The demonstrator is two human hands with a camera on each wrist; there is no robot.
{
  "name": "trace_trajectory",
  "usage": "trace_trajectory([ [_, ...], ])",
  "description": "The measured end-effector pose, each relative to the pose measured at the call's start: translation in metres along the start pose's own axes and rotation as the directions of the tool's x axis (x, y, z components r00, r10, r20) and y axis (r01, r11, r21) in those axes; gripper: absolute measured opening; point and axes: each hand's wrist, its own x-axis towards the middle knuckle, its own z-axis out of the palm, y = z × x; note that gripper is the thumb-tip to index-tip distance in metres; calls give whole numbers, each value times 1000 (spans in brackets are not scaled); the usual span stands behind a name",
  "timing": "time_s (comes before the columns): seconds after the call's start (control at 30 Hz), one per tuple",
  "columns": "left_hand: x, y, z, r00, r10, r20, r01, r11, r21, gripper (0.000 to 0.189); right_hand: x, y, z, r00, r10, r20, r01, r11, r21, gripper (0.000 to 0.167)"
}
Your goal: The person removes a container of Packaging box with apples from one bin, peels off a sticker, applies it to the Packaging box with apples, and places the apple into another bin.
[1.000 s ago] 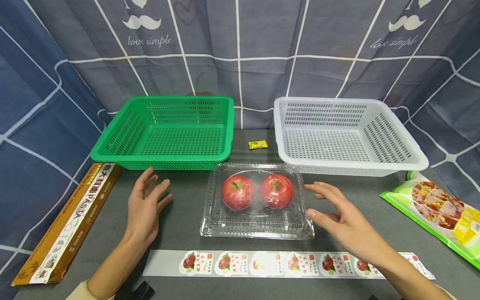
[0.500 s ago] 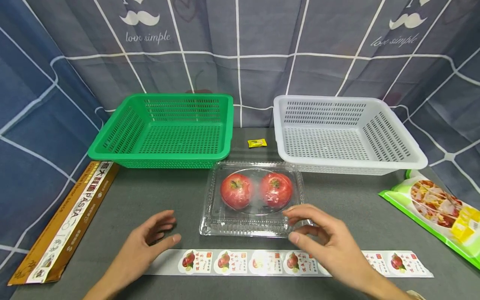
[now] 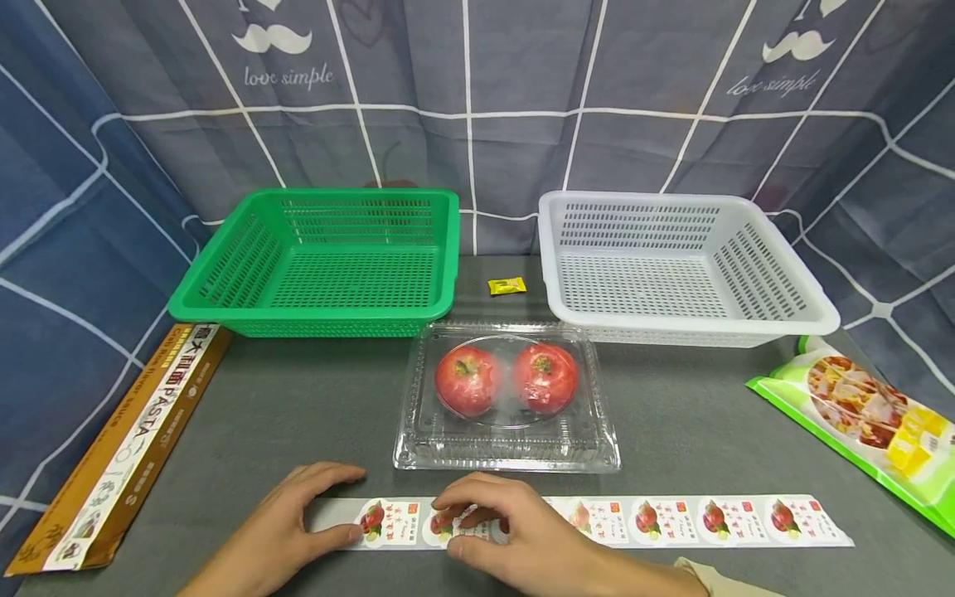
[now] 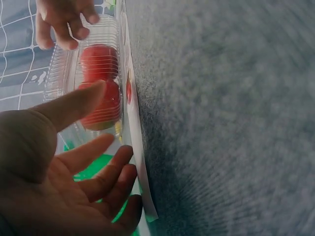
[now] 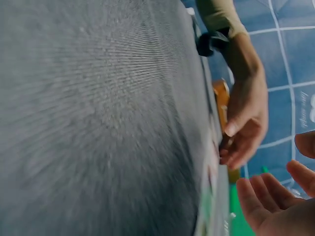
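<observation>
A strip of apple label stickers (image 3: 671,522) lies across the front of the grey table. At its left end is my left hand (image 3: 294,526), thumb and fingers apart; in the left wrist view the fingers (image 4: 118,169) lie beside the strip and pinch nothing. Over the left part of the strip is my right hand (image 3: 515,531), its loosely bent fingers hiding some of the labels. The right wrist view shows these fingers (image 5: 268,194) apart, with nothing between them. Behind the strip sits a clear plastic clamshell box (image 3: 507,448) with two red apples (image 3: 467,381) inside.
A green basket (image 3: 313,315) stands at the back left and a white basket (image 3: 694,327) at the back right. Between them lies a small yellow packet (image 3: 507,286). A pasta package (image 3: 119,448) lies at left, a green food bag (image 3: 865,414) at right.
Both hands have come toward the front edge, from beside the clamshell box to the sticker strip. The right hand has also moved left across the strip. The box has stayed in place.
</observation>
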Motion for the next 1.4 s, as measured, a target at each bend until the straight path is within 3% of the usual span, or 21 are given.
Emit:
trace_trajectory([
  [0.27, 1, -12, 1, 987, 160, 23, -161, 980, 114, 47, 22, 17, 23, 999, 35, 30, -35, 999, -19, 30],
  [0.43, 3, -18, 0, 958, 286, 3, -284, 948, 142, 42, 32, 22, 28, 998, 40, 56, -31, 988, -150, 30],
  [0.57, 4, -22, -1, 940, 342, -13, -337, 931, 140, 37, 37, 21, 29, 996, 46, 73, -25, 964, -263, 28],
  [0.8, 8, -24, -2, 951, 305, 50, -306, 952, 21, 28, 44, 14, 32, 990, 95, 108, -40, 903, -427, 31],
  [0.97, 9, -24, -3, 951, 305, 54, -305, 952, -12, 22, 50, 12, 37, 988, 79, 135, -2, 871, -492, 34],
  [1.27, 9, -25, -2, 935, 354, 19, -353, 934, -55, 21, 52, 13, 40, 992, 95, 83, -47, 887, -460, 38],
  [1.4, 10, -24, -3, 939, 344, 11, -342, 936, -87, 22, 56, 13, 40, 994, 87, 61, -52, 900, -434, 37],
])
